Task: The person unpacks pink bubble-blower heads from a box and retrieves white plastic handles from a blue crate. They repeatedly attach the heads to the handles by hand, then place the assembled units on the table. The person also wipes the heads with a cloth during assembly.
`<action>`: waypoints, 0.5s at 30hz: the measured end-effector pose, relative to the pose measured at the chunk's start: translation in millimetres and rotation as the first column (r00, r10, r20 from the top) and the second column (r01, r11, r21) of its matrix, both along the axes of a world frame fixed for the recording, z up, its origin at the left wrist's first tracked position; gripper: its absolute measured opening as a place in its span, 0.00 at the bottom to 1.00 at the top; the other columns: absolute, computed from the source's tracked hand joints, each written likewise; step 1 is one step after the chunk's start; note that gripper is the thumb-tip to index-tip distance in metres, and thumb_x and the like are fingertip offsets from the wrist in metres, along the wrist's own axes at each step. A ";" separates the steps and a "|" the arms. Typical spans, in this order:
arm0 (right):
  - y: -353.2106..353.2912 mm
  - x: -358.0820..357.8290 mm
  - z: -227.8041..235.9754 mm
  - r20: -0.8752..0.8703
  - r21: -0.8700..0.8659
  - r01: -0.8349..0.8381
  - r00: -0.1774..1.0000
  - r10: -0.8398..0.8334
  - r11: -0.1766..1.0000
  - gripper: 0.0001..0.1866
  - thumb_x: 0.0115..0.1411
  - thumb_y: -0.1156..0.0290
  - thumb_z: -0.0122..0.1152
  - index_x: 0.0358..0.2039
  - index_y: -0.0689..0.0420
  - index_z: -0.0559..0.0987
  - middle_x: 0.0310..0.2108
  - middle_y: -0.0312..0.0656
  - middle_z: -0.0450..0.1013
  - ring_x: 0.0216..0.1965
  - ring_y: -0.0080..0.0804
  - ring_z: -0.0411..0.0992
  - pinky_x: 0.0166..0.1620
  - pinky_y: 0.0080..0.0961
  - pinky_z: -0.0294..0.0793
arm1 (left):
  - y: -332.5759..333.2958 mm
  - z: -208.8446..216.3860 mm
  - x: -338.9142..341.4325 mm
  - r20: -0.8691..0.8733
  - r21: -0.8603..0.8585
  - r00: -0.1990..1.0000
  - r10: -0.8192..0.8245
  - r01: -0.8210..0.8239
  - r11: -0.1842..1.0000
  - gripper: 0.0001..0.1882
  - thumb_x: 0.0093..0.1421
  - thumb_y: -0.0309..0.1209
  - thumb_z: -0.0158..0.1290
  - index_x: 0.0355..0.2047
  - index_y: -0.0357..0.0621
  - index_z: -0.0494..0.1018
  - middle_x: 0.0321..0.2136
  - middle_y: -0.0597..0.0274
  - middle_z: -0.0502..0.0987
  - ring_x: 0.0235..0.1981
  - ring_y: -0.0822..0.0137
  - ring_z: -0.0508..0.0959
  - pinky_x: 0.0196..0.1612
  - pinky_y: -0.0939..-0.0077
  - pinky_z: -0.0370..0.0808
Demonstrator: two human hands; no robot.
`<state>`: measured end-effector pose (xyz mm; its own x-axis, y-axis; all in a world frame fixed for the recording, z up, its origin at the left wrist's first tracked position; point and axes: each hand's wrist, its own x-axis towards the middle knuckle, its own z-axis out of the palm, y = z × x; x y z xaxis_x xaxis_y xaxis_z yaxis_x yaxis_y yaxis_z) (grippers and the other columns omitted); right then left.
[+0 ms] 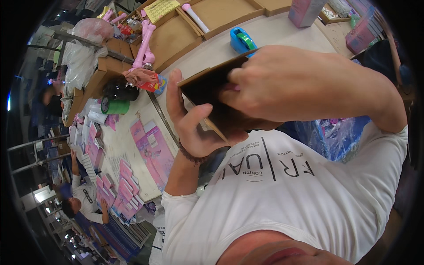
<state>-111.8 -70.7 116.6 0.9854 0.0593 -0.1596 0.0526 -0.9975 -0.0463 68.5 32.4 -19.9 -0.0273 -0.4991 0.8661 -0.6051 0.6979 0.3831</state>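
My left hand (191,121) grips an open cardboard box (206,90) by its side, thumb and fingers spread around the near edge. The box is tilted toward me, and its dark inside shows. My right hand (260,84) reaches into the opening with its fingers curled. A small pink bit (237,88) shows at those fingertips; most of what they hold is hidden by the hand and the shadow. Just beyond the box stands a blue tape dispenser (238,39) with a green roll.
Shallow cardboard trays (221,13) lie at the back, one holding a pink-tipped white stick (195,17). Pink handled devices (143,48) rest left of them. Flat pink cartons (152,148) cover the left table. A co-worker (86,198) sits beyond. A plastic-lined blue bin (349,137) is at right.
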 end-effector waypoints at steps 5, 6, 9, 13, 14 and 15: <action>3.9 14.4 -5.6 0.077 -0.044 -0.182 0.980 0.185 0.982 0.08 0.45 0.74 0.60 0.25 0.63 0.72 0.22 0.40 0.72 0.26 0.35 0.74 0.26 0.28 0.72 | -2.8 2.7 3.8 0.029 -0.001 1.000 -0.005 0.005 1.000 0.41 0.39 0.58 0.66 0.48 0.51 0.63 0.58 0.23 0.52 0.57 0.34 0.63 0.58 0.48 0.62; 3.2 26.7 -15.1 0.231 0.025 -0.233 0.948 0.221 0.972 0.07 0.44 0.74 0.61 0.23 0.62 0.72 0.21 0.39 0.71 0.26 0.36 0.74 0.26 0.28 0.72 | -4.4 3.1 3.1 0.027 -0.005 1.000 -0.011 0.012 1.000 0.41 0.40 0.58 0.66 0.48 0.51 0.63 0.58 0.23 0.52 0.57 0.34 0.63 0.58 0.48 0.62; 5.7 45.2 -28.1 -0.171 -0.074 -0.194 0.969 0.179 0.978 0.08 0.40 0.74 0.63 0.21 0.61 0.73 0.20 0.41 0.72 0.29 0.39 0.75 0.31 0.28 0.75 | -5.8 6.6 6.4 0.063 0.002 0.998 0.002 -0.002 1.000 0.40 0.42 0.59 0.64 0.48 0.50 0.63 0.58 0.24 0.53 0.56 0.34 0.63 0.58 0.48 0.62; 4.8 46.7 -31.5 -0.336 0.015 -0.071 0.939 0.072 0.997 0.13 0.41 0.71 0.66 0.30 0.59 0.78 0.32 0.47 0.77 0.38 0.43 0.76 0.39 0.32 0.76 | -12.3 8.5 6.1 0.078 -0.046 0.997 -0.009 0.013 0.999 0.38 0.46 0.60 0.61 0.44 0.45 0.61 0.57 0.23 0.53 0.56 0.34 0.64 0.55 0.47 0.65; 2.6 44.0 -29.5 -0.345 0.014 -0.080 0.935 0.079 0.997 0.13 0.41 0.71 0.66 0.30 0.58 0.79 0.33 0.47 0.77 0.39 0.43 0.76 0.40 0.32 0.76 | -15.1 8.5 4.1 0.052 -0.037 0.998 -0.028 0.030 0.999 0.38 0.45 0.59 0.61 0.44 0.45 0.61 0.57 0.23 0.53 0.56 0.35 0.64 0.55 0.47 0.65; -1.7 38.5 -27.8 -0.312 0.004 -0.122 0.943 0.117 0.993 0.14 0.42 0.70 0.66 0.32 0.58 0.79 0.36 0.46 0.77 0.40 0.43 0.75 0.41 0.33 0.76 | -18.7 8.8 1.2 0.024 -0.036 0.999 -0.045 0.046 0.998 0.38 0.45 0.59 0.62 0.44 0.45 0.61 0.57 0.24 0.53 0.55 0.35 0.64 0.55 0.48 0.66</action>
<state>-73.4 -72.3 88.8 0.8724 0.1688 -0.4588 0.1567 -0.9855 -0.0648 69.7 13.7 -11.1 -0.0698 -0.4647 0.8827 -0.5807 0.7385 0.3428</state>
